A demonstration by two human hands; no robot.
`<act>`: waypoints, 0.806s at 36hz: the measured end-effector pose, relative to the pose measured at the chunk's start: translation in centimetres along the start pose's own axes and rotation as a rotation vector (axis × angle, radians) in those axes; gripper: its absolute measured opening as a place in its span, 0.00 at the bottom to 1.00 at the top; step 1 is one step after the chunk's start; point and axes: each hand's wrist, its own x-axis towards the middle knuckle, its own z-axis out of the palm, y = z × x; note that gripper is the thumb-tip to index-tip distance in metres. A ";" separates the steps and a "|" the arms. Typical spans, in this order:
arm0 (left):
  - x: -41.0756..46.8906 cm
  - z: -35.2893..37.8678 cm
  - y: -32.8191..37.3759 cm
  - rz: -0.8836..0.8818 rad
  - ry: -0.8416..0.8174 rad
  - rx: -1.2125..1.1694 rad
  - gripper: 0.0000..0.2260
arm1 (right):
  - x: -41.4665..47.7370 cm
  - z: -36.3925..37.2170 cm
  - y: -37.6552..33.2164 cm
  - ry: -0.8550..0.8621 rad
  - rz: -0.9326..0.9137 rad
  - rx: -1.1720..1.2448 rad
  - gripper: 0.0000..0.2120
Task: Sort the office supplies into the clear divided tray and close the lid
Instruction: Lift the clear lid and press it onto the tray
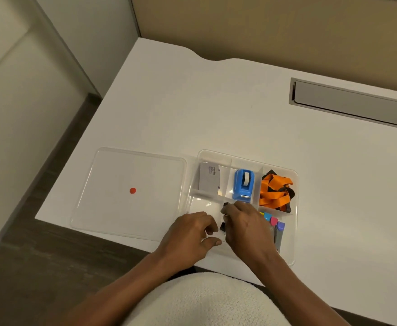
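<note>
The clear divided tray (pixel 294 175) sits at the desk's front edge. Its back compartments hold a grey card box (pixel 209 178), a blue tape dispenser (pixel 243 184) and orange and black lanyards (pixel 275 189). Coloured markers (pixel 278 228) lie in the front right compartment. Both hands are over the front left compartment. My right hand (pixel 246 228) pinches small black clips (pixel 223 216) at its fingertips. My left hand (pixel 192 234) is beside it, fingers curled near the clips; what it holds is hidden. The clear lid (pixel 112 208) lies flat to the left, with a red dot (pixel 133 190) on it.
The white desk (pixel 192 114) has a grey cable slot (pixel 352 102) at the back right. A tan partition wall stands behind it. The desk's left edge drops to a dark floor (pixel 39 255). My white-clad lap (pixel 202 302) is below the front edge.
</note>
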 end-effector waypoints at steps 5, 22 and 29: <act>0.0 -5.3 -2.3 -0.155 0.239 -0.062 0.09 | 2.2 -1.5 -3.7 0.046 -0.023 0.303 0.11; 0.8 -15.3 -14.8 -0.664 0.454 0.229 0.23 | 9.8 4.6 -14.3 -0.161 0.070 0.163 0.33; 1.5 -15.2 -17.0 -0.838 0.383 0.205 0.39 | 11.6 5.5 -16.1 -0.316 0.236 0.252 0.45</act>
